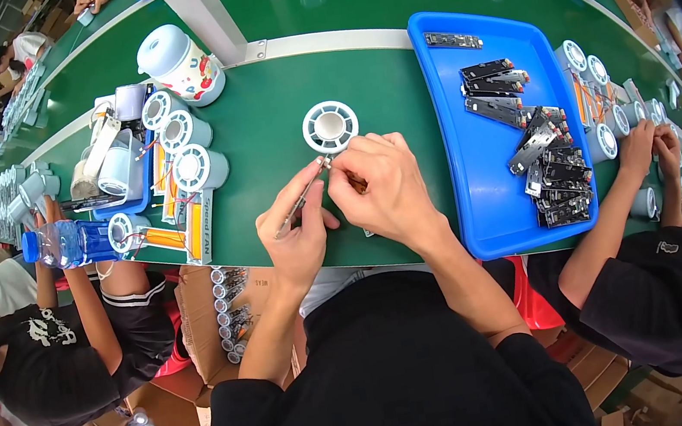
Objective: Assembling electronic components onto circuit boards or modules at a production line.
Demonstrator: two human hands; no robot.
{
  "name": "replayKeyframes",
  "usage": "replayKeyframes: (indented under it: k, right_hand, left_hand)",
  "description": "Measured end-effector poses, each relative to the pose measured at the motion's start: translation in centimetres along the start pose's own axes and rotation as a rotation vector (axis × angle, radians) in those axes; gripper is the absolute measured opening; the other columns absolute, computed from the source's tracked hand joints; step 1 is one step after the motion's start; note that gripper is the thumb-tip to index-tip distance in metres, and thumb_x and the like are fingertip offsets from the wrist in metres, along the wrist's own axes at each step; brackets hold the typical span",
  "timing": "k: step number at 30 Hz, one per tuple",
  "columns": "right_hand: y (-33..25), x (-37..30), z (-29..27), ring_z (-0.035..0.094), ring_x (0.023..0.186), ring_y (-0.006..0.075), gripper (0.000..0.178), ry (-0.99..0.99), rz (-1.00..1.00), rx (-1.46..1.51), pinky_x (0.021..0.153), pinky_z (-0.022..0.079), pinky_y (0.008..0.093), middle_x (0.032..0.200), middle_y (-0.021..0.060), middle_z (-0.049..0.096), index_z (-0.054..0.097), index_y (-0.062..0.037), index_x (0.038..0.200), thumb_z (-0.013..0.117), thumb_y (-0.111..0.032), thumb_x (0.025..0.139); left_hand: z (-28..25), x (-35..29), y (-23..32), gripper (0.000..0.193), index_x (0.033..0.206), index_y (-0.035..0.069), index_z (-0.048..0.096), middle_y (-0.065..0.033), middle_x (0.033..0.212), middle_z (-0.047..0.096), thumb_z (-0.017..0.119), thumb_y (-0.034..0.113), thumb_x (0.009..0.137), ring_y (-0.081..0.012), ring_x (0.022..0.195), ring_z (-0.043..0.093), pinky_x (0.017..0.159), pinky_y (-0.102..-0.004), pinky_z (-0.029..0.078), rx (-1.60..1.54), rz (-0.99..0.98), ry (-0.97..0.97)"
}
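Note:
My left hand [298, 241] grips a slim circuit board [298, 206] between thumb and fingers, tilted up toward the right. At the board's upper end, my right hand [385, 185] is closed in a pinch, its fingertips meeting the left ones. What the right fingers hold is too small and too covered to name; a bit of orange-brown shows under them. Just beyond both hands stands a white round fan housing [331, 127] with a slotted rim, on the green table [268, 127].
To the right lies a blue tray [478, 194] with several dark circuit boards [540, 137]. At left stand white fan housings [200, 166], a white jug [181, 65] and a blue water bottle [79, 242]. A metal post [200, 15] rises at the back. Co-workers sit on both sides.

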State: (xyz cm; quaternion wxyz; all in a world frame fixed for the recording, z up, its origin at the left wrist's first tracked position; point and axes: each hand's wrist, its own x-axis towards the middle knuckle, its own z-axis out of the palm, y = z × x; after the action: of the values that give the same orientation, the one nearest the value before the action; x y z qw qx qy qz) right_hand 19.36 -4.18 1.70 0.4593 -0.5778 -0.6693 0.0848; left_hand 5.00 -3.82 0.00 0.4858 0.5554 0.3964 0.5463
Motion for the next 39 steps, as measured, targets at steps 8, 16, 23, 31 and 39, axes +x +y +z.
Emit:
replayKeyframes:
  k: [8,16,23,31,39]
  right_hand:
    - [-0.1,-0.7,0.6,0.046,0.063,0.0223,0.01,0.021,0.072,0.07,0.069,0.037,0.0341,0.069,0.005,0.056,0.059,-0.0063,0.068,0.064,-0.004,0.077]
    - [-0.7,-0.5,-0.3,0.049,0.066,0.0211,0.008,-0.047,0.111,0.057,0.069,0.039,0.0325,0.073,0.0037,0.058,0.067,-0.0058,0.085,0.064,-0.001,0.079]
    - [-1.0,-2.8,-3.2,0.052,0.074,0.02,0.031,0.04,0.098,0.162,0.071,0.041,0.0318,0.09,0.0053,0.059,0.07,-0.0069,0.111,0.065,0.0,0.081]
    - [-1.8,-3.2,-3.4,0.054,0.077,0.0217,0.037,-0.162,0.002,-0.005,0.072,0.042,0.032,0.096,0.0073,0.057,0.07,-0.0076,0.116,0.066,0.001,0.08]
    - [-1.6,-2.8,-4.1,0.053,0.072,0.0205,0.037,-0.243,0.086,0.01,0.065,0.045,0.0305,0.09,0.0074,0.06,0.072,-0.0053,0.115,0.067,0.004,0.08]
  left_hand:
    - [-0.2,0.5,-0.7,0.031,0.114,-0.002,0.074,-0.0108,0.109,0.078,0.068,-0.013,0.086,-0.0126,0.065,0.066,0.056,-0.0216,0.052,0.393,0.431,-0.048]
    - [-0.2,0.8,-0.6,0.031,0.115,-0.001,0.073,-0.0116,0.107,0.077,0.067,-0.012,0.087,-0.0147,0.071,0.067,0.063,-0.0222,0.054,0.35,0.385,-0.042]
    - [0.3,1.1,0.9,0.03,0.121,-0.004,0.069,-0.0111,0.098,0.073,0.064,-0.007,0.092,-0.0128,0.069,0.064,0.062,-0.0221,0.053,0.14,0.133,-0.038]
    - [-0.5,1.2,0.4,0.031,0.122,-0.001,0.07,-0.0086,0.105,0.071,0.063,-0.007,0.092,-0.0119,0.067,0.063,0.062,-0.0214,0.053,0.112,0.026,-0.079]
    - [-0.5,1.1,0.4,0.03,0.124,-0.003,0.068,-0.0097,0.102,0.071,0.062,-0.003,0.095,-0.0115,0.067,0.061,0.061,-0.0216,0.051,0.106,0.048,-0.108]
